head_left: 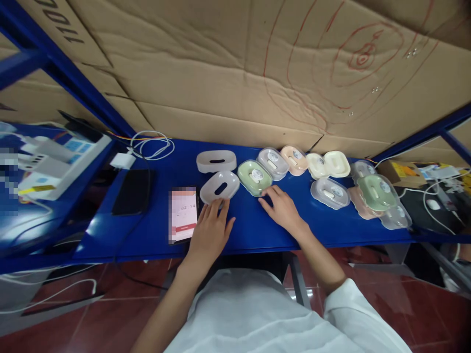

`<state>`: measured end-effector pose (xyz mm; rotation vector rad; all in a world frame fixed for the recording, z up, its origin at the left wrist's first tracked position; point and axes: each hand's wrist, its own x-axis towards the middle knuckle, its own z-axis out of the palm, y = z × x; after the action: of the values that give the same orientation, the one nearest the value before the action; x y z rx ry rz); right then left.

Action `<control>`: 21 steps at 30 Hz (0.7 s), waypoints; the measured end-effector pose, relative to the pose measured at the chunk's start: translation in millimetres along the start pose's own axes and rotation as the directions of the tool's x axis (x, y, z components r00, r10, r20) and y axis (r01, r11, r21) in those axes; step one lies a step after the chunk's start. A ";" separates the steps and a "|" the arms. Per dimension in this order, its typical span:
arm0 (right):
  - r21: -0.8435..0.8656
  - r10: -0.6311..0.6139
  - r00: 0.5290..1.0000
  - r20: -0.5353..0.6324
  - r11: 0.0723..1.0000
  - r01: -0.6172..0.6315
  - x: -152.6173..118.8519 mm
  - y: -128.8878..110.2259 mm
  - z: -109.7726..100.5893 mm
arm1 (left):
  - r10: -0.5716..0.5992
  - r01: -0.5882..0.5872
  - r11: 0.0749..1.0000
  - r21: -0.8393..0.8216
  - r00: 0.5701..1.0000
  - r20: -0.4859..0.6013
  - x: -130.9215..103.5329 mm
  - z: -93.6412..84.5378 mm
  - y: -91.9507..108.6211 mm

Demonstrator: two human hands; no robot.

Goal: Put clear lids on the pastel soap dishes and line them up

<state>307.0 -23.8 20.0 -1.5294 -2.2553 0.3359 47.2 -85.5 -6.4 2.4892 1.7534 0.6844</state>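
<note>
My left hand reaches over the table with its fingers stretched forward and its thumb apart. Its fingertips touch the near rim of a pale grey oval soap dish with a slot in its bottom. Behind that dish stands a second pale slotted dish. Nearer the middle, my right hand has its thumb and fingers at the near right corner of a green soap dish, which seems to be in clear packaging with a round label. The thumb and fingers are close together around that corner.
Packaged dishes in grey, peach and cream line the back. Another grey dish and a stack sit right. Left are a phone with a timer, a black device and a white cable.
</note>
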 end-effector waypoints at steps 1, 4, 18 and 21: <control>-0.023 -0.022 0.999 0.035 0.999 0.023 2.9 0.1 1.1 | 0.003 -0.003 1.000 -0.018 1.000 -0.004 -4.6 -1.2 2.3; -0.101 -0.030 0.998 0.060 0.994 0.036 15.2 2.2 3.7 | 0.018 -0.017 0.995 -0.100 1.000 0.005 -15.8 -4.9 9.1; -0.256 0.290 0.931 -0.221 0.904 -0.342 30.7 97.6 -66.8 | 0.172 -0.172 0.942 -0.288 0.985 -0.027 -33.8 1.6 25.2; -0.323 0.598 0.783 -0.172 0.716 -0.618 43.0 148.3 -88.9 | 0.170 -0.171 0.938 -0.302 0.985 -0.029 -34.6 6.0 29.8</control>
<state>456.3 69.8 46.9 -2.4449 -1.7602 0.0372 66.6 -126.2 -15.6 2.4410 1.3212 0.8913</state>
